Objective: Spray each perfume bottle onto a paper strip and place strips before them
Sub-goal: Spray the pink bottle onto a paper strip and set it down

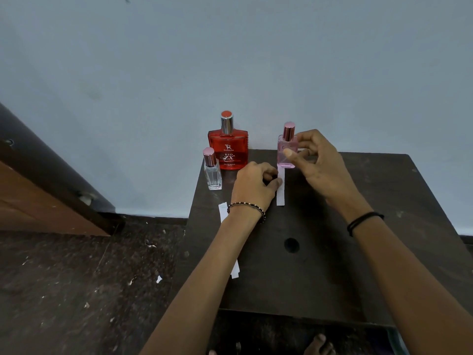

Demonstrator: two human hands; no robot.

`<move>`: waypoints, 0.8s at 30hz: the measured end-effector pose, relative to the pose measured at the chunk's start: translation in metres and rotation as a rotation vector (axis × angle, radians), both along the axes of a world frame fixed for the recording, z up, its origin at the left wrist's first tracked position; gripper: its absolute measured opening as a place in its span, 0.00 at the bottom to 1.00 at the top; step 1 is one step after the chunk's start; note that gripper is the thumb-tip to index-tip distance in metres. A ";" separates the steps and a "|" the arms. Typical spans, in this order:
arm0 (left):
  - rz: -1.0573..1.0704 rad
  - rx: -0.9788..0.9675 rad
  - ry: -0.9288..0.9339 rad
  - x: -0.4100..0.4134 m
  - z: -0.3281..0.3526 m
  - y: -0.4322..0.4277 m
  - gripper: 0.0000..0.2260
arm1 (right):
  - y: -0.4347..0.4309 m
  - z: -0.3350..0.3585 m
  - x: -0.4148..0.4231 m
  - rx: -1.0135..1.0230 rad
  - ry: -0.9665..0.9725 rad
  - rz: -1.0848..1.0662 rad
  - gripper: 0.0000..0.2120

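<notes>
Right grip [317,162] is closed around the pink bottle [284,156], with the thumb across the front face and the fingers curled behind the shoulder. The bottle stands upright at the back of the counter [384,201], close to the wall, with its pink cap [289,130] fitted. Left grip [256,183] is closed and pinches a paper strip [280,194] near its far end. The strip lies flat on the counter directly before the pink bottle. Whether its far end touches the base or sits under it cannot be told.

Probable faults from this position:

1. Tipping. The pink bottle is tall on a narrow base. If the strip is trapped under the base, a pull from the left grip can drag or topple the bottle.
2. Blocked spray. No spray is possible with the cap fitted. Both grips are occupied, so one must release first.
3. Collision. The red bottle [227,149] and the clear bottle [212,174] stand just left of the left grip. The clear bottle is at the counter's corner, so a sideways sweep of the wrist can knock it to the floor.
4. Lost paper. Spare paper [223,212] lies under the left forearm. Dragging the arm can push it off the counter or mix it with used strips.
</notes>
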State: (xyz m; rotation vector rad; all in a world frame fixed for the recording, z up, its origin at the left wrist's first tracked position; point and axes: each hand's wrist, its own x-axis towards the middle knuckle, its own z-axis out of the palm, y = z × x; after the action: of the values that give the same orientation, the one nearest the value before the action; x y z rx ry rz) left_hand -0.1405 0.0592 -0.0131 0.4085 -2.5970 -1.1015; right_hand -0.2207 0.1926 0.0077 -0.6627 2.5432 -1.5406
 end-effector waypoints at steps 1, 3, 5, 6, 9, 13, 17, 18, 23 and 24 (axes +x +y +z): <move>0.002 0.005 0.001 0.000 0.000 0.000 0.09 | -0.001 -0.002 0.000 0.002 -0.004 0.002 0.14; 0.008 0.013 -0.001 0.000 0.000 0.001 0.09 | -0.002 -0.006 0.000 0.013 -0.013 0.008 0.14; 0.016 0.017 -0.002 0.000 0.000 0.002 0.09 | -0.002 -0.009 0.000 0.025 -0.018 0.015 0.15; 0.019 0.019 -0.002 0.000 0.000 0.002 0.09 | -0.002 -0.009 0.000 0.028 -0.020 0.014 0.15; 0.021 0.025 -0.005 0.000 0.001 0.002 0.08 | 0.003 -0.008 0.000 0.014 -0.032 0.011 0.19; -0.003 0.036 -0.023 0.000 0.003 0.002 0.07 | 0.010 -0.004 0.004 0.049 -0.033 0.019 0.20; 0.004 0.033 -0.024 0.001 0.003 0.000 0.07 | 0.018 -0.004 0.013 0.094 -0.020 -0.029 0.24; 0.007 0.038 -0.020 0.002 0.004 0.001 0.07 | 0.021 -0.005 0.018 0.103 -0.014 -0.045 0.24; 0.015 0.047 -0.014 0.010 0.008 0.005 0.08 | 0.032 -0.010 0.052 0.201 0.059 -0.075 0.24; 0.013 0.041 -0.016 0.012 0.009 0.006 0.08 | 0.033 -0.010 0.060 0.209 0.063 -0.065 0.24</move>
State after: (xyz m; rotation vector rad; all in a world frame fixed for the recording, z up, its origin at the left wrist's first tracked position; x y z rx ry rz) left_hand -0.1288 0.0655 -0.0039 0.4440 -2.5858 -1.1532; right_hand -0.1606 0.2254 -0.0027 -0.6169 2.7478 -1.2656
